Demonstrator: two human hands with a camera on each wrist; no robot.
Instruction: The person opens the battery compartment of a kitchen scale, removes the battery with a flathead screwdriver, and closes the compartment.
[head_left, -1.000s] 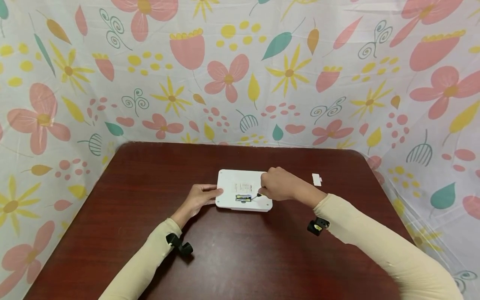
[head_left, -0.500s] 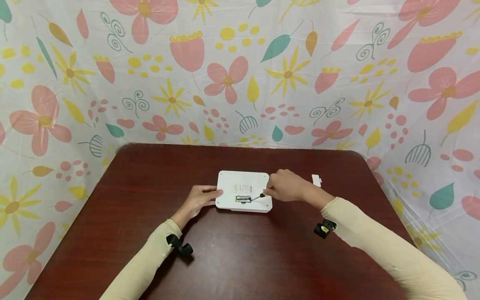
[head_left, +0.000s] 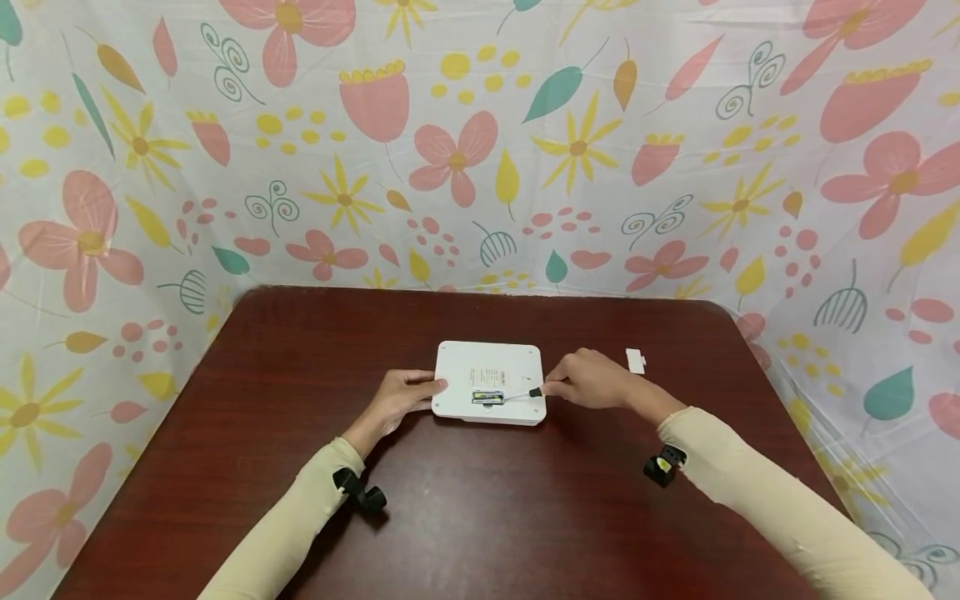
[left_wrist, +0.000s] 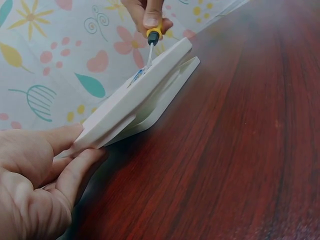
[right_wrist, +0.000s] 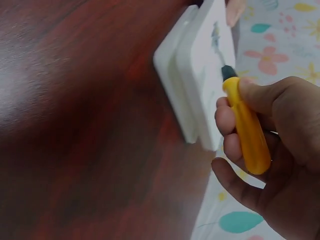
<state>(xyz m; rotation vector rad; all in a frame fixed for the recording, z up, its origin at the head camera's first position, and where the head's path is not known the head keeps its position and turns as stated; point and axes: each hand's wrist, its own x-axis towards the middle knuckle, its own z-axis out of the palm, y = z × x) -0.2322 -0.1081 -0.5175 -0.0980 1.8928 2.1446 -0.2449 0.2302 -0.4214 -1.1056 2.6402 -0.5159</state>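
Note:
A white flat device (head_left: 491,367), which looks like a kitchen scale, lies with its label side up on the table. Batteries (head_left: 487,397) sit in its uncovered compartment; their exact number is hard to make out. My left hand (head_left: 393,400) grips the device's left edge, thumb on top and fingers beneath, as the left wrist view shows. In my right hand (head_left: 588,379) I hold a screwdriver (right_wrist: 250,135) with a yellow handle and black collar. Its thin shaft slants low across the device, and the tip reaches the right end of the batteries.
A small white battery cover (head_left: 635,361) with a tab lies on the table to the right, beyond my right hand. The dark red-brown table (head_left: 450,517) ends at the back against a flower-patterned curtain (head_left: 457,158).
My right hand has shifted rightward and slightly down, laying the screwdriver lower, while its tip stays by the batteries. The left hand and the device are almost still.

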